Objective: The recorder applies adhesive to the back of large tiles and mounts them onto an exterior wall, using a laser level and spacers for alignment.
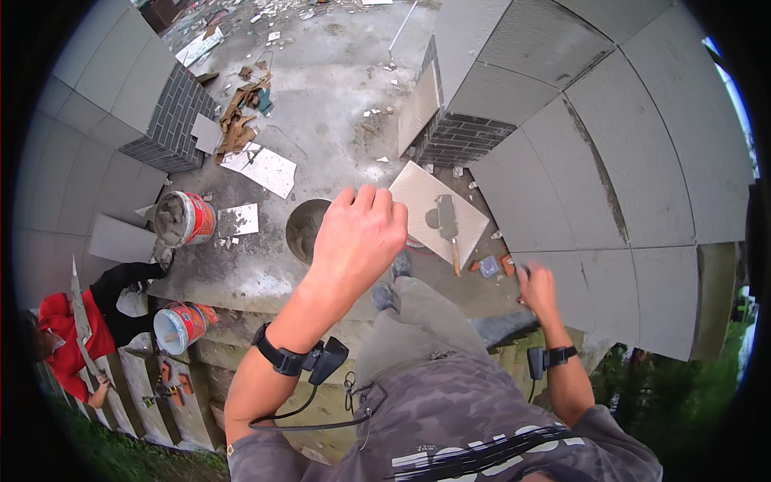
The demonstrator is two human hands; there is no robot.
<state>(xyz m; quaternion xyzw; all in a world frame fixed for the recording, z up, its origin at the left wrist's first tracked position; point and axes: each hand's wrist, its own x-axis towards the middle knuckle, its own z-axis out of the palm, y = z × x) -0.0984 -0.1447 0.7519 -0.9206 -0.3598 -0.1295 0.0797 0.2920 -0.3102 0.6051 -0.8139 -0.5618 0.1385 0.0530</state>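
Note:
My left hand [361, 225] is raised in front of me, its fingers curled into a fist. What it holds, if anything, is hidden. Beneath and left of it is a round container of grey mortar [303, 231], partly covered by the hand. My right hand [538, 285] is beside the grey tiled wall [554, 193], fingers bent and thumb apart, with nothing visible in it. Just left of it sit a small clear plastic box [488, 266] and orange pieces [507, 264]. Between my hands lies a light tile [418, 197], bearing a trowel [447, 218] and a dab of mortar.
At left stand a red-and-white bucket of mortar [197, 218] and another bucket [181, 328]. A person in red [58, 333] holds a long blade-like tool [82, 321] by the steps. White offcuts [269, 170] and torn cardboard [238, 120] litter the concrete floor. Another tiled wall [120, 72] rises at left.

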